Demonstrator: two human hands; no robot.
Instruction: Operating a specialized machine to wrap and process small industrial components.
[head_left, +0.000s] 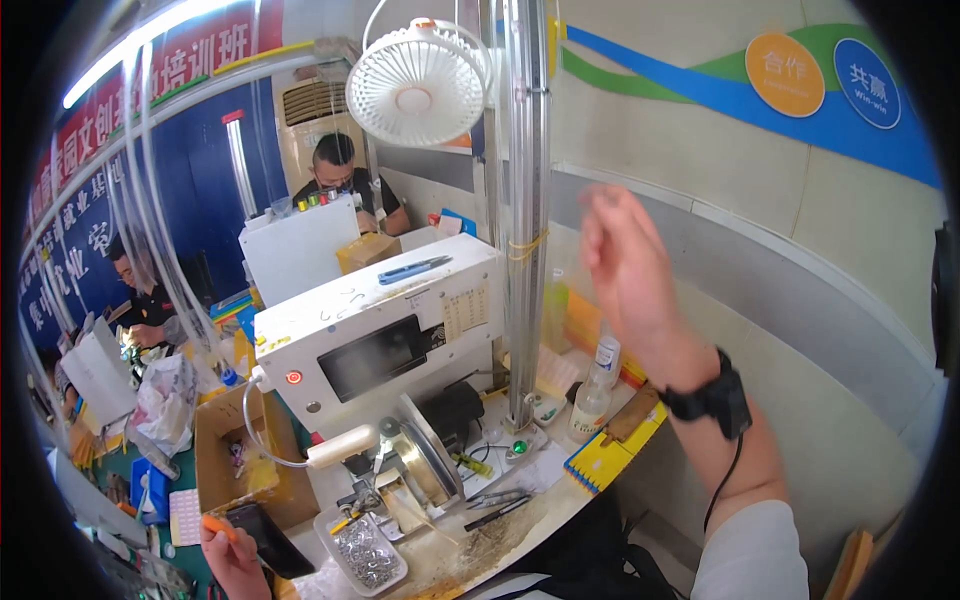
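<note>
My right hand (632,265) is raised on the right, in the air in front of the wall, its fingers loosely bent and a little blurred; I see nothing in it. A black band with a small device (712,392) sits on that wrist. Low at the left, my left hand (238,562) is closed on a thin orange piece (218,527), whose kind I cannot make out. Beside it lies a dark glossy flat thing (268,540); whether my fingers touch it, I cannot tell. A white tray of small metal parts (368,556) stands right of this hand.
A white machine (375,350) with a dark screen and a wheel (428,458) fills the bench middle; a cream handpiece (343,447) hangs on its cable. Nearby are a metal post (527,200), fan (415,88), bottle (590,402), pliers (497,500) and cardboard box (225,440). Two people work beyond.
</note>
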